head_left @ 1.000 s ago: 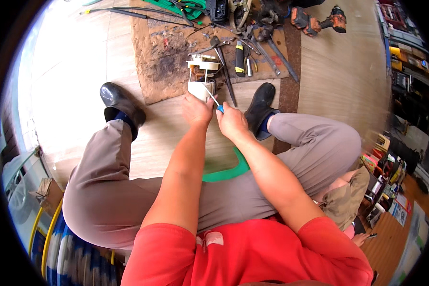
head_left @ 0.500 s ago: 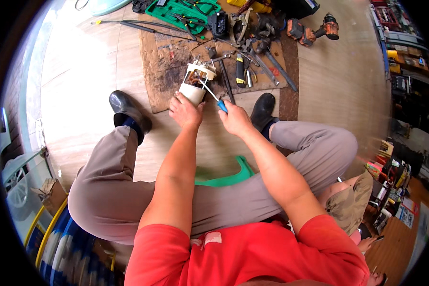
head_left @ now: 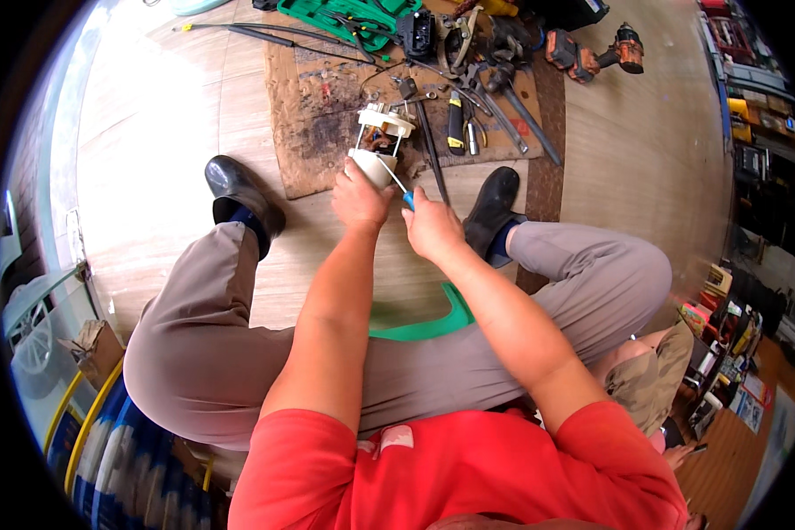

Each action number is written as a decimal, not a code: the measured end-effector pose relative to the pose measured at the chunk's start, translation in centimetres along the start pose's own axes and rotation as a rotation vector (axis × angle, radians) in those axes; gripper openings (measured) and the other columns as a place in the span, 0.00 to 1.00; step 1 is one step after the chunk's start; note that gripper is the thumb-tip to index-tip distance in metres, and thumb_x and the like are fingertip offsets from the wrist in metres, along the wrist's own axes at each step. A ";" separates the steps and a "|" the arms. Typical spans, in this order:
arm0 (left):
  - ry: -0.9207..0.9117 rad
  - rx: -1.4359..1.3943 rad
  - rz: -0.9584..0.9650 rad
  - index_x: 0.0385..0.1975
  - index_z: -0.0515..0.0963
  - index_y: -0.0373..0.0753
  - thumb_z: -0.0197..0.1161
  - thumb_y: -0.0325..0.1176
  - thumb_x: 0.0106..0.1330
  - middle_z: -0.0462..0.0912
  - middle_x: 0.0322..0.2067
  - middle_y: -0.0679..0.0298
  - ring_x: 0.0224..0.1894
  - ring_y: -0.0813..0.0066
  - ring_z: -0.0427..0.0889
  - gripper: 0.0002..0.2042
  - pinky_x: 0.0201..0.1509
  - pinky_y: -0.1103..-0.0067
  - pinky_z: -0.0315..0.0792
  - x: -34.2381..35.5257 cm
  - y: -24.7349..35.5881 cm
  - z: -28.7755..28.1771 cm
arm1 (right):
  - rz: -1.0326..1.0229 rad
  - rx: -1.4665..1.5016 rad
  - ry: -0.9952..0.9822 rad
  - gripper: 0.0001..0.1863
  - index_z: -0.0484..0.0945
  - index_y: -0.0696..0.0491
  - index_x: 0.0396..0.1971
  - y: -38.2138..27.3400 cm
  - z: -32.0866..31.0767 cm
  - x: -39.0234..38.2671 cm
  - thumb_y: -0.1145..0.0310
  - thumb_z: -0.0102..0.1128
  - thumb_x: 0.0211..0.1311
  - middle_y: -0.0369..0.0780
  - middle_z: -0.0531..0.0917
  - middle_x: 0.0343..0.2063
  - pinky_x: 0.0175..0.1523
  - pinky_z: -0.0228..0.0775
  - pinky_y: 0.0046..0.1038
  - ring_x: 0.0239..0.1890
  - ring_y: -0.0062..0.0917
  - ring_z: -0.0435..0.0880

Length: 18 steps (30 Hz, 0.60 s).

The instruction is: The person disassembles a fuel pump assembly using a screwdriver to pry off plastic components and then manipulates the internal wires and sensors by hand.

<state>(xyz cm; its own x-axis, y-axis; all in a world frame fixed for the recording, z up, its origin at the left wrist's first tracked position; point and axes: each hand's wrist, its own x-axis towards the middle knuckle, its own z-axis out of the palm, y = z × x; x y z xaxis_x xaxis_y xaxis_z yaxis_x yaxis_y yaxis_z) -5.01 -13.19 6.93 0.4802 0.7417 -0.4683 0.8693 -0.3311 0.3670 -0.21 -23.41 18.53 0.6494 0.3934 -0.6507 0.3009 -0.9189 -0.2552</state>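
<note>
While the white plastic part (head_left: 371, 166) is gripped from the left, a screwdriver (head_left: 408, 200) is aimed at it from the right

Where the cup (head_left: 375, 177) of the part is met by the left hand (head_left: 359, 196), it is held in a partly closed grip, with fingers curled along its left side. The part is positioned in front of the body, between the black boots (head_left: 238, 190), over the near edge of the cardboard (head_left: 305, 132); whether it is borne wholly by the hand cannot be told. Light, stiff plastic is suggested by its look, perhaps slippery if oily. The cup's broad, round wall is judged the best place for a hold. Hard squeezing should be avoided on the thin rods (head_left: 359, 137) and the disc (head_left: 389, 119) at the far end, since they could be bent or cracked. The screwdriver's shaft is slanted toward the cup's rim; whether it is pressed there cannot be made out. Its blue handle is enclosed by the folded fingers of the right hand (head_left: 434, 226).
</note>
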 end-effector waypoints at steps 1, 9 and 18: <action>0.010 0.013 -0.003 0.69 0.56 0.42 0.79 0.52 0.45 0.70 0.54 0.54 0.55 0.53 0.74 0.53 0.54 0.59 0.71 -0.2 0.1 0.2 | 0.008 0.006 0.008 0.21 0.71 0.59 0.53 -0.2 0.0 0.1 0.60 0.56 0.67 0.55 0.84 0.37 0.50 0.75 0.47 0.44 0.50 0.83; 0.082 -0.033 -0.058 0.69 0.56 0.37 0.79 0.48 0.46 0.71 0.53 0.53 0.54 0.52 0.74 0.51 0.55 0.60 0.69 -0.3 0.5 1.0 | 0.091 0.193 0.141 0.22 0.76 0.49 0.57 -0.3 1.5 0.8 0.59 0.57 0.65 0.52 0.84 0.40 0.51 0.74 0.46 0.46 0.51 0.82; 0.139 -0.055 -0.070 0.69 0.54 0.36 0.77 0.45 0.47 0.71 0.52 0.51 0.52 0.49 0.74 0.50 0.54 0.59 0.69 -0.1 0.4 1.8 | -0.002 0.135 0.064 0.25 0.70 0.59 0.60 -0.4 2.6 0.7 0.60 0.53 0.68 0.57 0.84 0.39 0.50 0.74 0.48 0.44 0.53 0.82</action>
<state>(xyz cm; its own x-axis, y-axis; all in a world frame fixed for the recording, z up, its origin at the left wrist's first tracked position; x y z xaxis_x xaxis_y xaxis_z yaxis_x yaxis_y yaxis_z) -4.54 -14.44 5.67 0.3947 0.8367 -0.3796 0.8903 -0.2463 0.3830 -1.67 -22.89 16.37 0.6933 0.3928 -0.6043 0.2087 -0.9119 -0.3533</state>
